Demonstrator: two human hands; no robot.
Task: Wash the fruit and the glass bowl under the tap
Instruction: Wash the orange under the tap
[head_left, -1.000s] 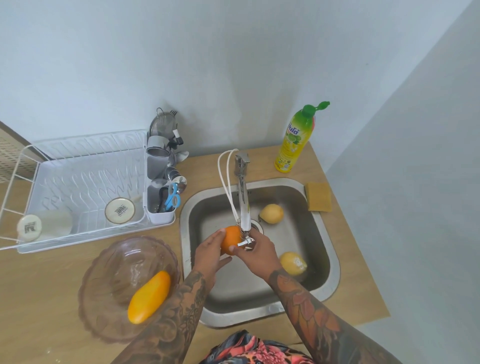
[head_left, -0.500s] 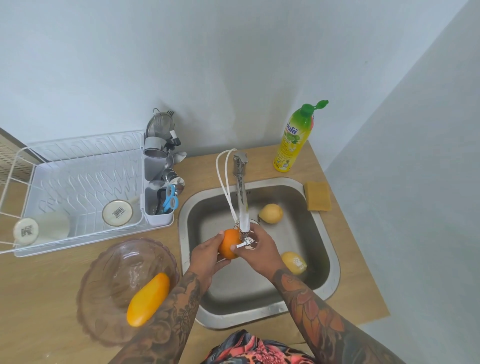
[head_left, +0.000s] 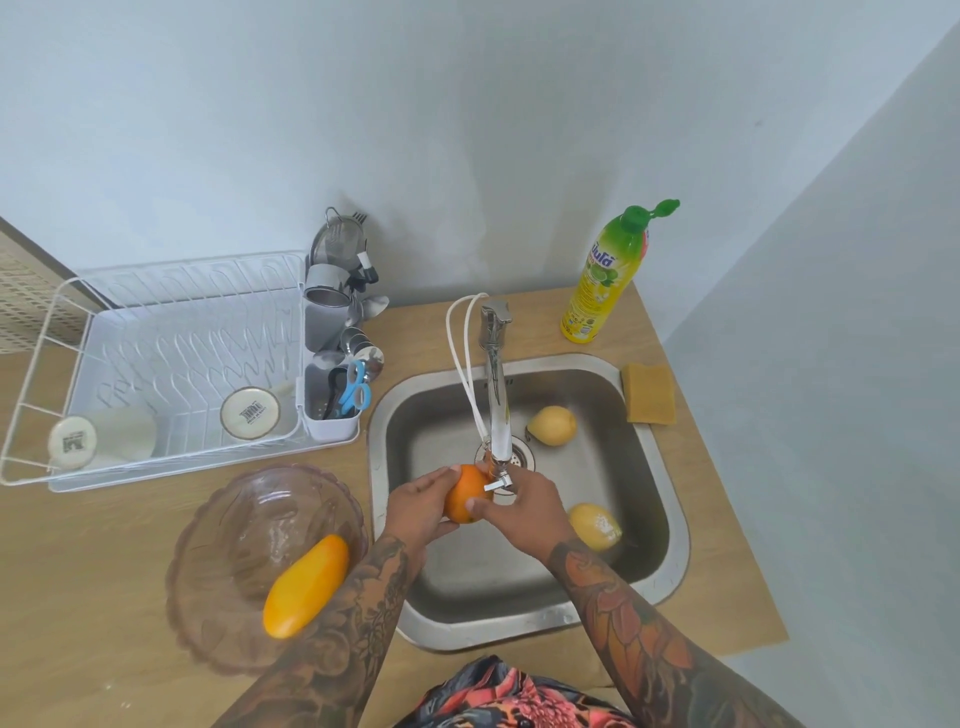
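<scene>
At the far left a white dish rack (head_left: 156, 374) sits on the wooden counter (head_left: 78, 571). Two pale cups (head_left: 250, 413) lie in it with their bases showing; each base carries a dark printed mark like a barcode, too small to read. The rack's grey cutlery holder (head_left: 332, 410) holds blue-handled scissors (head_left: 356, 389) and metal utensils.

In front of the rack the glass bowl (head_left: 260, 566) stands on the counter, just left of the sink (head_left: 670, 519). A long yellow-orange fruit (head_left: 305, 586) lies tilted against its near right side.

Over the basin the left hand (head_left: 418, 506) cups the orange (head_left: 464, 499) from the left, fingers curled round it. The right hand (head_left: 524, 506) holds it from the right, thumb pressed on the orange's front; how its other fingers lie cannot be told. The orange sits just under the spout of the chrome tap (head_left: 496, 395), touching or nearly touching its tip. Two white cords (head_left: 465, 374) loop down beside the tap.

Two yellow fruits lie in the basin: a yellow fruit at the back (head_left: 552, 425), beside the drain, and a yellow fruit at the front (head_left: 595, 526), close to the right wrist.

Behind the sink's right corner stands a yellow dish-soap bottle (head_left: 605, 291) with a green flip cap standing open; its label bears a lime picture and blue lettering that is not legible. A yellow sponge (head_left: 649, 394) lies on the counter at the sink's right edge.
</scene>
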